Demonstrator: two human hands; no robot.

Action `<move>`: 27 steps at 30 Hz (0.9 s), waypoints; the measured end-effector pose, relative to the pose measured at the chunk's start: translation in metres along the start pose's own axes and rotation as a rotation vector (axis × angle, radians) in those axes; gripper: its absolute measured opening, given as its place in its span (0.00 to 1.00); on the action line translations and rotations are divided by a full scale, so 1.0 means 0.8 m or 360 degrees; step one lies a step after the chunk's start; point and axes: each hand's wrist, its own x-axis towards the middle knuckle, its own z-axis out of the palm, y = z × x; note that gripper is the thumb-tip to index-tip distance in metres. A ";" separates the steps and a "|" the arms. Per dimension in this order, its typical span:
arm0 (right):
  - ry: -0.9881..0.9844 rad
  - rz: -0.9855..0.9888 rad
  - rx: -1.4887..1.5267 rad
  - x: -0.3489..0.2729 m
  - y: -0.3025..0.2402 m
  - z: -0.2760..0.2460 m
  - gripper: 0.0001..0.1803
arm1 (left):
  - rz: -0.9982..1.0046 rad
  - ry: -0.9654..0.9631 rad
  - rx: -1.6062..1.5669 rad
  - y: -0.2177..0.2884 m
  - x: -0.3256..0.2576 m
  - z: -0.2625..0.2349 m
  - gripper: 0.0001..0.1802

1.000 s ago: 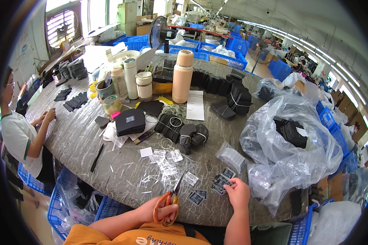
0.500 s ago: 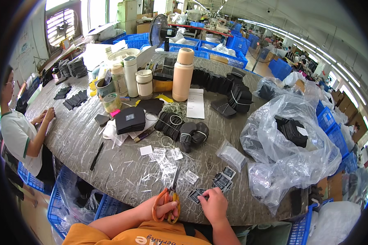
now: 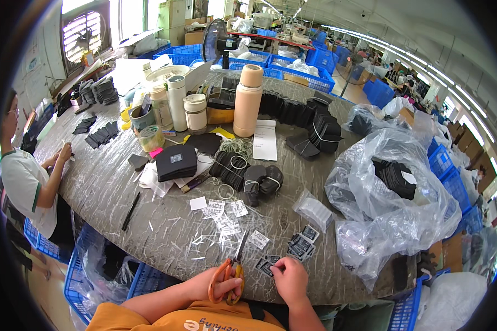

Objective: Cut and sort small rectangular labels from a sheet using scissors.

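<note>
My left hand (image 3: 225,284) grips a pair of scissors (image 3: 238,255) by its orange and yellow handle loops, the blades pointing away from me over the table. My right hand (image 3: 290,278) is closed in a pinch at the edge of some small black printed labels (image 3: 264,267); what sits between its fingertips is hidden. Just beyond, another loose group of black labels (image 3: 301,246) overlaps on the tabletop. White printed labels (image 3: 226,224) and thin cut strips (image 3: 203,240) lie scattered past the scissors. A clear plastic packet (image 3: 312,209) rests behind the black labels.
A big clear bag (image 3: 392,182) with black pieces covers the right side. Bundled black pieces (image 3: 259,181), a black stack (image 3: 176,162), a peach bottle (image 3: 248,102) and cups (image 3: 195,112) stand farther back. Another person (image 3: 33,182) works at the left edge.
The scissors' handles have spread a little wider, and the blades have shifted slightly right. My right hand stays almost in place. The other person's hands have moved slightly.
</note>
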 end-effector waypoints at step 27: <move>-0.0047 0.0312 0.1108 0.026 -0.010 -0.028 0.04 | 0.0098 -0.0433 0.0554 0.005 -0.003 0.008 0.26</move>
